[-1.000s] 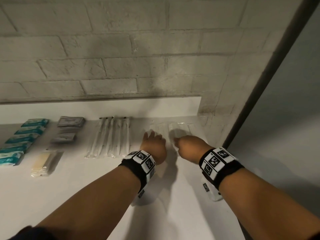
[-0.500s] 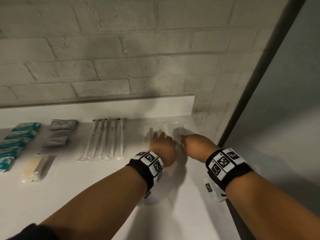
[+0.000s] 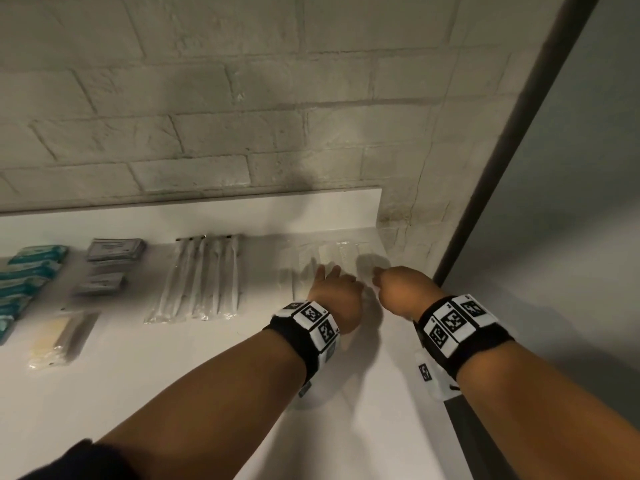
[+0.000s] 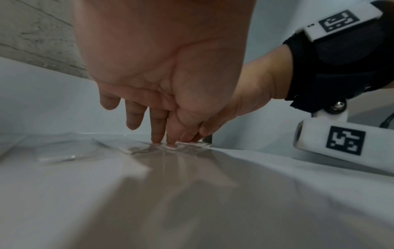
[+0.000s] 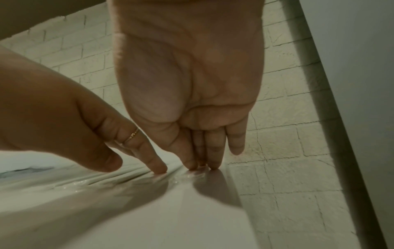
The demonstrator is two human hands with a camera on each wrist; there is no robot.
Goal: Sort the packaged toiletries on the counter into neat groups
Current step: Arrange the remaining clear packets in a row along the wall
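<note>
Several clear plastic packets (image 3: 334, 256) lie flat in the counter's far right corner by the brick wall. My left hand (image 3: 334, 296) reaches over their near edge, and its straight fingertips (image 4: 156, 139) press down on the crinkled film (image 4: 70, 151). Just to the right, my right hand (image 3: 398, 289) has its straight fingers (image 5: 213, 151) and thumb tip touching the same packets (image 5: 95, 183). In the right wrist view the left hand's (image 5: 64, 109) ringed finger presses the film beside them. Neither hand lifts anything.
Along the white counter (image 3: 173, 393) to the left lie a row of long white wrapped sticks (image 3: 201, 278), grey sachets (image 3: 110, 251), teal packets (image 3: 27, 271) and a yellowish packet (image 3: 59, 337). The brick wall (image 3: 242, 116) is behind; the counter's right edge (image 3: 450, 410) is under my right wrist.
Both hands have slid a little farther toward the back wall over the clear packets, and the head view has turned slightly right. Nothing has been picked up.
</note>
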